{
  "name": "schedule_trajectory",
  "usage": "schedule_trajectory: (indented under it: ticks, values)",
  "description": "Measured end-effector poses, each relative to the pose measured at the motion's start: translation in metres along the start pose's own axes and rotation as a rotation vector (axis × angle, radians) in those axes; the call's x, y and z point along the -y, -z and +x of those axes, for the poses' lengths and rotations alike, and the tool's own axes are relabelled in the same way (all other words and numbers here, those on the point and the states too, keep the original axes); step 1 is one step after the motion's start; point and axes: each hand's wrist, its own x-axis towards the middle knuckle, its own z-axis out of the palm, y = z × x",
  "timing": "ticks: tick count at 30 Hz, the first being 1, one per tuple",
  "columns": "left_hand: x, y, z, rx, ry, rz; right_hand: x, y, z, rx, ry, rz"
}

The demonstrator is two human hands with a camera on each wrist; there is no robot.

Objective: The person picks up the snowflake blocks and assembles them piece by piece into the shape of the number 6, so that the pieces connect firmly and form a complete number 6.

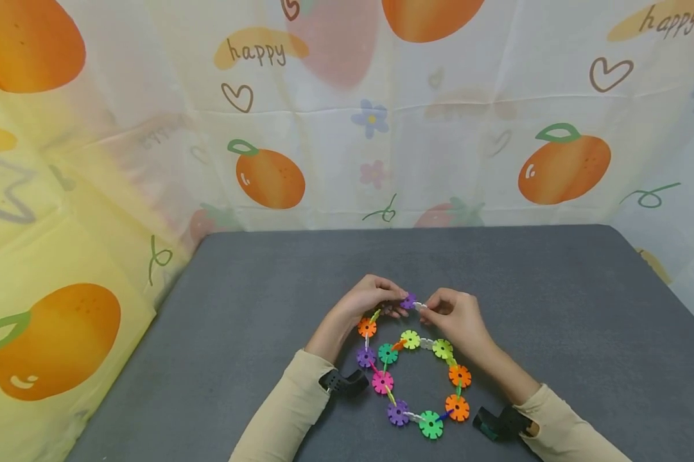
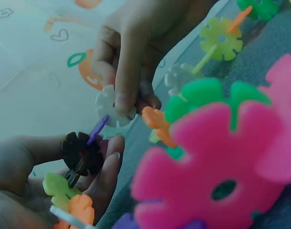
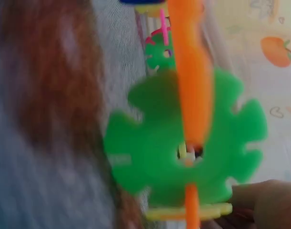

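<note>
Flower-shaped plastic discs with notched rims are slotted together into a long chain. My left hand (image 1: pixel 375 296) holds the chain's upper end, its fingers around a dark brown disc (image 2: pixel 81 155). Slotted into that one is a purple disc (image 1: pixel 407 301). A white disc (image 2: pixel 109 105) joins the purple one, and my right hand (image 1: pixel 459 314) pinches it between thumb and fingers. Below my left hand hang a yellow-green disc (image 2: pixel 59 188) and an orange disc (image 1: pixel 367 327). A green disc (image 3: pixel 145 152) with an orange one through it fills the right wrist view.
The rest of the chain curves over the dark grey table (image 1: pixel 266 289), with a pink disc (image 1: pixel 382 382), a green disc (image 1: pixel 431 425) and an orange disc (image 1: pixel 457 407). Black wrist devices sit at both sleeves. A fruit-print cloth (image 1: pixel 323 160) hangs behind the table.
</note>
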Motion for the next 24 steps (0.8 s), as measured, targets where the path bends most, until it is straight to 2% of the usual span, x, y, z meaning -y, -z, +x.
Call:
schedule_trajectory:
  ticks: [3, 8, 16, 19, 22, 24]
  values:
    - [0.002, -0.004, 0.001, -0.028, 0.026, -0.025, -0.003, -0.003, -0.001, -0.036, 0.02, -0.036]
    - [0.004, -0.007, 0.002, -0.054, 0.041, -0.054, -0.008, -0.004, 0.0, -0.069, 0.001, -0.011]
    - [-0.003, -0.002, 0.0, -0.074, -0.001, -0.022, -0.006, 0.008, 0.008, 0.049, -0.075, 0.103]
    - [-0.003, -0.002, -0.001, -0.074, 0.005, -0.011, -0.004, 0.011, 0.009, 0.061, -0.033, 0.051]
    - [-0.002, -0.005, 0.0, -0.07, 0.004, -0.001, -0.005, 0.01, 0.008, 0.022, 0.044, -0.03]
    - [-0.001, -0.005, 0.0, -0.06, -0.009, 0.017, -0.007, 0.009, 0.007, -0.016, 0.063, -0.072]
